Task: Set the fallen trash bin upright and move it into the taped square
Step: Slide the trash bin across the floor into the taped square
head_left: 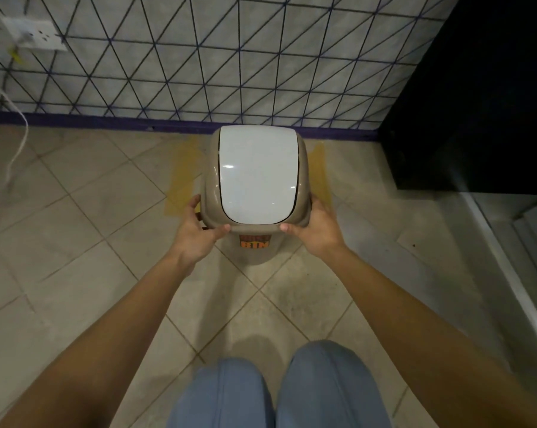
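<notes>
The trash bin [256,177] stands upright near the wall, a beige body with a white swing lid and an orange "BIN" label on its near side. Yellow tape of the square [180,180] shows on the floor to the bin's left and right, with the bin between the strips. My left hand [199,230] grips the lid's near left corner, thumb on the front rim. At the near right corner my right hand [315,227] holds the rim the same way. The bin's base is hidden under its top.
A tiled wall with a purple skirting [106,120] runs just behind the bin. A dark cabinet [477,103] stands at the right, with a metal rail [514,273] below it. A wall socket [34,35] and white cable hang at the left. My knees are at the bottom.
</notes>
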Motion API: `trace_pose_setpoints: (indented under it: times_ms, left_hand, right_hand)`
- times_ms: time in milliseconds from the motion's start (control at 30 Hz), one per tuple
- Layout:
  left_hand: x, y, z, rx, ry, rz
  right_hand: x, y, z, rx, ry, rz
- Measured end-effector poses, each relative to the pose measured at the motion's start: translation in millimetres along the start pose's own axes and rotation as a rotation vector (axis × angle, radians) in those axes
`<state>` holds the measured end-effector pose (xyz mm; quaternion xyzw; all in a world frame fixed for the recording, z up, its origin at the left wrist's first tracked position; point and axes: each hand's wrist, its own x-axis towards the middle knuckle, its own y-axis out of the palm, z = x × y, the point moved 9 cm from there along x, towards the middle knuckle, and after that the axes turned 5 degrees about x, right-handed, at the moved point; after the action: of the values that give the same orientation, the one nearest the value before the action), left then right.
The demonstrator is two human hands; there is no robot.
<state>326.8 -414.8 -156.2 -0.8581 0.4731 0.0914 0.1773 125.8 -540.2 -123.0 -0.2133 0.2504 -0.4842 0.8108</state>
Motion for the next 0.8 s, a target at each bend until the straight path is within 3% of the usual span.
trace_pose_setpoints:
  times_ms: [233,433,567,800]
  left_hand:
    - [25,-4,-17,0.125,0.064,-0.025]
    - [42,-14,-49,0.392,0.264,-0.148]
    - [44,-14,-65,0.505,0.495,-0.182]
    - [49,-11,-67,0.552,0.658,-0.192]
  right_hand:
    - [26,-1,5,-0.050,-0.017,0.023]
    - [36,2,17,-0.057,-0.091,-0.011]
    - [40,5,31,-0.115,-0.177,-0.043]
    - [49,2,39,-0.034,-0.196,-0.120]
